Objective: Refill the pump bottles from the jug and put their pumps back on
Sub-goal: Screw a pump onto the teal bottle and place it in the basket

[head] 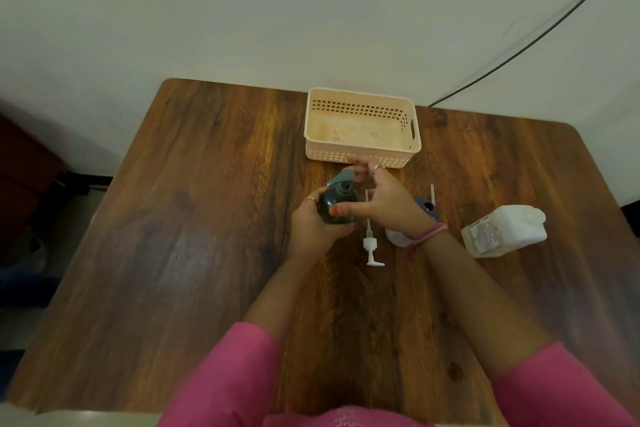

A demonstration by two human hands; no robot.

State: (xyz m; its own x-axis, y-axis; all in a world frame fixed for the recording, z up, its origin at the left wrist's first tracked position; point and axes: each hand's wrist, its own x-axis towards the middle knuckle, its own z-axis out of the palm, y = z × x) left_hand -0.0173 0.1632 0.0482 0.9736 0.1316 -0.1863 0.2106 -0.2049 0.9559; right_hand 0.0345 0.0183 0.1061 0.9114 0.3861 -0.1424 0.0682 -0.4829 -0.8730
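Head view shows the left hand (313, 229) gripping the upright dark bottle (337, 204) while the right hand (384, 198), fingers spread and holding nothing, sits just right of its pump (341, 180), nearer for twisting.

We note the basket (362, 128) at the table's (173, 218) far edge. Nearer than it stands a pump bottle (337, 206); a loose pump (370, 239) lies right of that, the jug (504, 230) farther right.

**Legible text: none**

One printed label on the side of white jug (505, 230), lying at right on wooden table (173, 253). Rows of dark and reddish print, far too small and blurred to read. No other lettering, brand, number or sign made out elsewhere.
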